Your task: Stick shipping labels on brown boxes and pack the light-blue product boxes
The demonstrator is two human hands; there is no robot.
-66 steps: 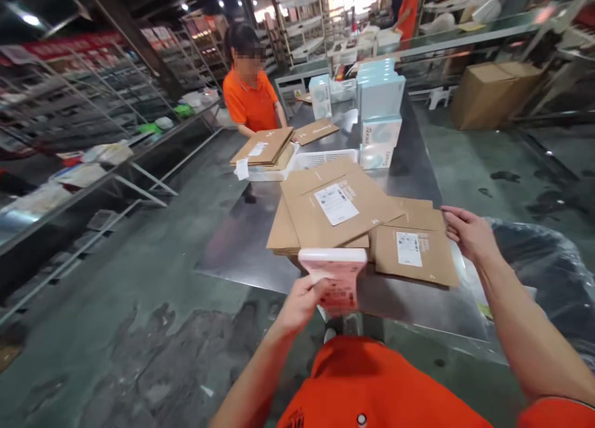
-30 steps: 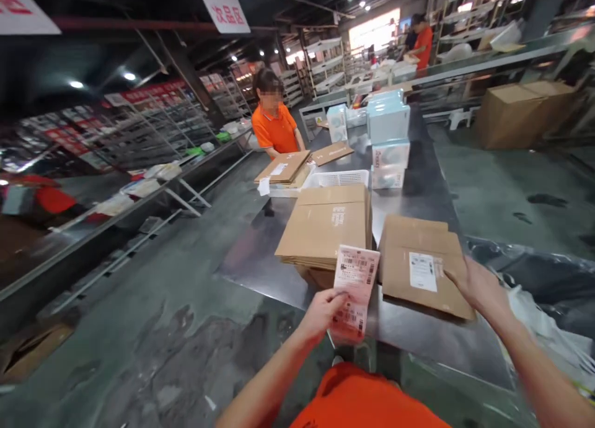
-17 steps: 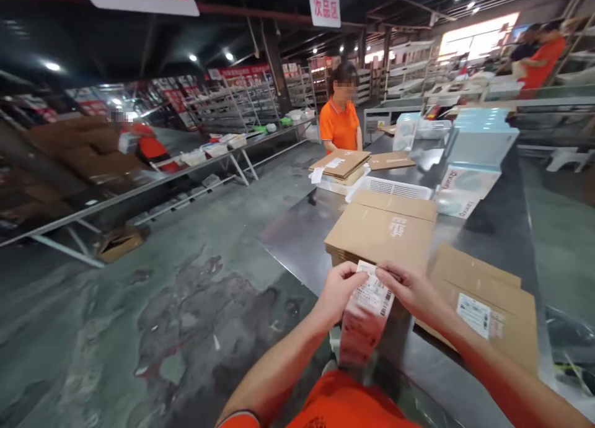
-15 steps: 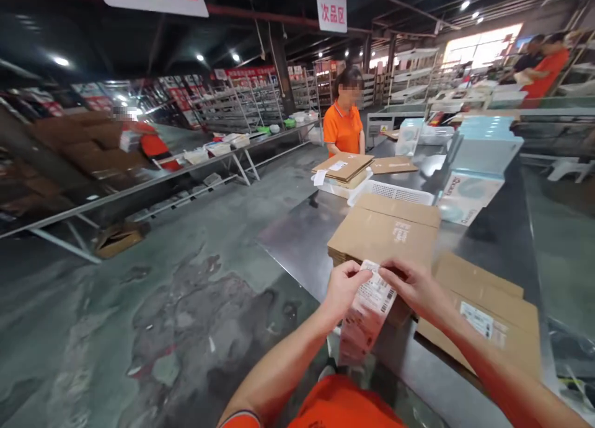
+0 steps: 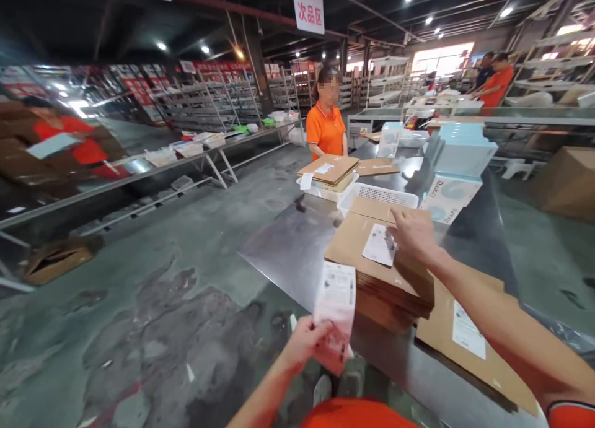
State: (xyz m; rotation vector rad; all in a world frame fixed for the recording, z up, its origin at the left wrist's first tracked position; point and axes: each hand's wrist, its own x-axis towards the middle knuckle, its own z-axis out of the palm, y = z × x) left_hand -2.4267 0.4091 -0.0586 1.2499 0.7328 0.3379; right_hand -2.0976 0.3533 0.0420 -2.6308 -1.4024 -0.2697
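My left hand pinches a strip of printed white shipping labels, hanging beside the table's near edge; its lower part looks pinkish. A stack of flattened cardboard boxes stands to the right of it. On the top box lies a single white label, set at a tilt. My right hand rests over this label's upper right side, with the fingers stretched out against the cardboard and label. Part of the label is hidden under the fingers.
More flat cardboard with a label lies right of the stack on the metal table. Behind stand a white basket, light blue boxes and a bin topped with cardboard. A co-worker in orange stands beyond.
My hands have parted. The right hand has moved from the strip to the top box, where a label now lies. The left hand holds the strip lower and further left.
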